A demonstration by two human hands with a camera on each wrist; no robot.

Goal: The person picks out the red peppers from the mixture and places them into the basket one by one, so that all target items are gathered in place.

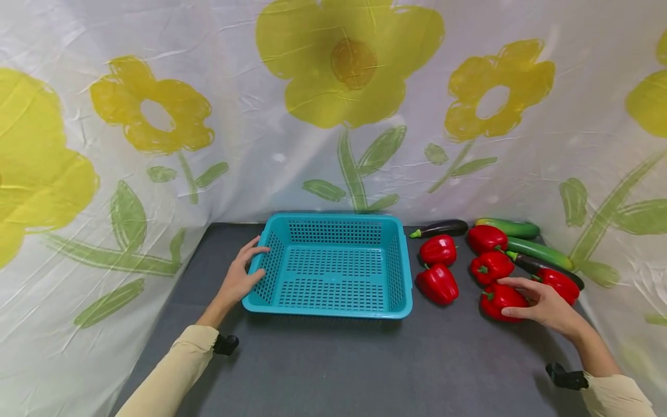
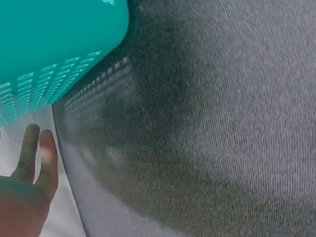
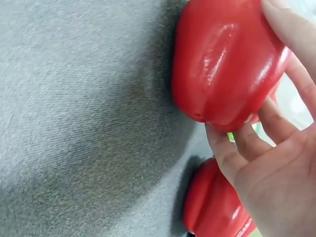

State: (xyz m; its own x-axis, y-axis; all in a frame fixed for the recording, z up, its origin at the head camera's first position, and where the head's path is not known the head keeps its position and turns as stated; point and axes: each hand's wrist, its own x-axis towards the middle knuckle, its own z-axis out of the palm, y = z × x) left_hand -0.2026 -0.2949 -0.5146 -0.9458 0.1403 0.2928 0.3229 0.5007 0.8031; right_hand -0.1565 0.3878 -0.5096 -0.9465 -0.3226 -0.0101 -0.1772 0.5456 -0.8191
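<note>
At the left end of a turquoise plastic basket (image 1: pixel 333 313), my left hand (image 1: pixel 242 278) holds the rim, thumb and index finger lapping over it. In the left wrist view two other fingers (image 2: pixel 48 163) stretch along outside the basket wall (image 2: pixel 59 74). No produce lies in the basket. My right hand (image 1: pixel 544 304) grips a red bell pepper (image 1: pixel 501 302), the nearest one in its group. Seen from the right wrist, the thumb (image 3: pixel 291 27) lies on one side of this pepper (image 3: pixel 222 64) and the fingertips on the other.
Two red peppers (image 1: pixel 438 284) sit right of the basket, with an eggplant (image 1: pixel 443 228) behind. More red peppers (image 1: pixel 491 267), zucchinis (image 1: pixel 539 252) and another eggplant (image 1: pixel 537 265) crowd the dark table's (image 1: pixel 323 365) right edge. A flower-patterned curtain (image 1: pixel 250 145) hangs behind.
</note>
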